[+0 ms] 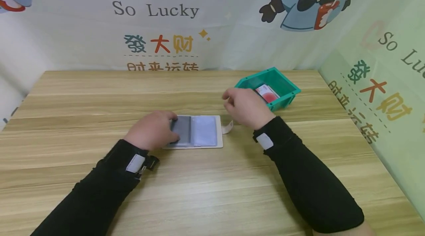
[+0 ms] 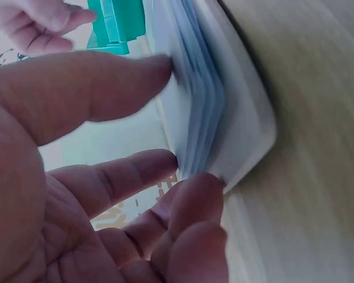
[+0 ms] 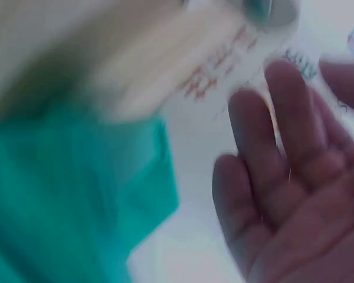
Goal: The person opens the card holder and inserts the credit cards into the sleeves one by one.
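Note:
A small card album with clear plastic sleeves lies spread open on the table, and a pale strap sticks out from its right edge. My left hand holds the album's left side, thumb at the near edge and fingers at the far one. In the left wrist view the thumb touches the stack of sleeves, with curled fingers around their corner. My right hand, holding nothing, hovers at the near left side of a green bin. Its fingers look loosely extended in the blurred right wrist view.
Inside the green bin lie a few small cards with white and red printing. The wooden table ends at a printed cloth backdrop behind and another cloth on the right.

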A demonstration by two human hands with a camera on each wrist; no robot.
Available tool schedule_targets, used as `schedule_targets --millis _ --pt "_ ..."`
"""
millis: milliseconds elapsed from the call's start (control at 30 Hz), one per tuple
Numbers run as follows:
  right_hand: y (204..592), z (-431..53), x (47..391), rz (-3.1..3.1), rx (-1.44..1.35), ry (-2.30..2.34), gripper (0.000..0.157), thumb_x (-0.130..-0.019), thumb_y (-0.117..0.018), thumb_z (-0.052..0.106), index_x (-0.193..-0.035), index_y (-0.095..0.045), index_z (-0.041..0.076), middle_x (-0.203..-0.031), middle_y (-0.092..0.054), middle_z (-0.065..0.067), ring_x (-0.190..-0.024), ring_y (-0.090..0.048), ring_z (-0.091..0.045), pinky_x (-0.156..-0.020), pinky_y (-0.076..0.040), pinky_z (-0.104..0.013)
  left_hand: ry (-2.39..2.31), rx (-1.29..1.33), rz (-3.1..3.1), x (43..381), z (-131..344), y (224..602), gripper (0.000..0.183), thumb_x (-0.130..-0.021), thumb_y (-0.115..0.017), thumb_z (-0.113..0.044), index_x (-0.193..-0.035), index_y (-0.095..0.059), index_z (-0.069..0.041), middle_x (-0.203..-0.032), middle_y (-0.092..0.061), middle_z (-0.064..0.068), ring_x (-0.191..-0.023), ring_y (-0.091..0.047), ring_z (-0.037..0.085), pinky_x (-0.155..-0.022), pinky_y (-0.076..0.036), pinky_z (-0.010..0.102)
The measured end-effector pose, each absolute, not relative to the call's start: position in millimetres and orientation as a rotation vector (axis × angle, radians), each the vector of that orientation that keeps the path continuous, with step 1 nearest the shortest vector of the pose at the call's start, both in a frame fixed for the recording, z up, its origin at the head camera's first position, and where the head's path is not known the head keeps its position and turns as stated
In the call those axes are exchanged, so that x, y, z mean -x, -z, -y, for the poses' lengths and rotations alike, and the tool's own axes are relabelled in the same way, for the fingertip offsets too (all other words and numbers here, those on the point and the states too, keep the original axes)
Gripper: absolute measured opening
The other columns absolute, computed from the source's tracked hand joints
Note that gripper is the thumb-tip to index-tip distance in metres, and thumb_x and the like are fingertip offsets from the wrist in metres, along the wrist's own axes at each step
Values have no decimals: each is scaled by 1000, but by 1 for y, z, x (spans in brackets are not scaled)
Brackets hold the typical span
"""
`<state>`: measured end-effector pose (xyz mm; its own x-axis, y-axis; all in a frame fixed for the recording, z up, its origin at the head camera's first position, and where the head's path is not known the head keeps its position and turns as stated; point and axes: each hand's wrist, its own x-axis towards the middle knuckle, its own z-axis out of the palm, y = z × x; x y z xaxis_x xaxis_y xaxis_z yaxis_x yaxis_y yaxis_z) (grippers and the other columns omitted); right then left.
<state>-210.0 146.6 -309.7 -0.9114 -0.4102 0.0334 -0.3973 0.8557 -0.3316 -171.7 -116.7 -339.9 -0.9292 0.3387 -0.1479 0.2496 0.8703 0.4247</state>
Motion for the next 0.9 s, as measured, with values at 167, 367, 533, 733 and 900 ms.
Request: schedule_targets --millis 167,367,533,733,900 --pt "295 -178 235 -3067 335 370 30 -91 -59 21 -117 -61 6 -103 -64 -9 -87 -56 -22 -76 -49 -40 -581 -499 -2847 170 111 341 58 -76 -72 -28 -123 -56 0 -103 -61 13 -75 -53 22 -62 -49 35" --pt "299 -196 256 -2936 190 160 22 -86 -66 28 -78 -64 8 -71 -60 -6 -68 -56 -21 -62 -48 -37 -543 -519 -2886 167 111 344 70 -70 -77 -41 -124 -56 -2 -112 -54 14 -83 -49 24 -68 -48 39" --pt "309 -199 264 -2875 143 27 34 -83 -64 28 -56 -48 15 -57 -43 0 -58 -51 -20 -52 -40 -33 -588 -539 -2882 167 112 345 69 -66 -79 -43 -117 -58 -1 -105 -55 10 -81 -50 23 -69 -47 39" --pt "315 -196 268 -2817 162 -88 26 -86 -57 20 -61 -57 12 -71 -57 -5 -66 -53 -22 -59 -43 -35 -631 -546 -2856 166 108 345 63 -67 -80 -39 -111 -58 0 -91 -56 7 -77 -50 22 -66 -46 37" --pt "314 -191 268 -2797 188 -76 31 -89 -54 13 -58 -50 12 -66 -52 -5 -64 -51 -22 -62 -42 -34 -639 -546 -2845 166 107 345 63 -68 -79 -40 -110 -57 1 -89 -55 7 -77 -50 22 -64 -45 36"
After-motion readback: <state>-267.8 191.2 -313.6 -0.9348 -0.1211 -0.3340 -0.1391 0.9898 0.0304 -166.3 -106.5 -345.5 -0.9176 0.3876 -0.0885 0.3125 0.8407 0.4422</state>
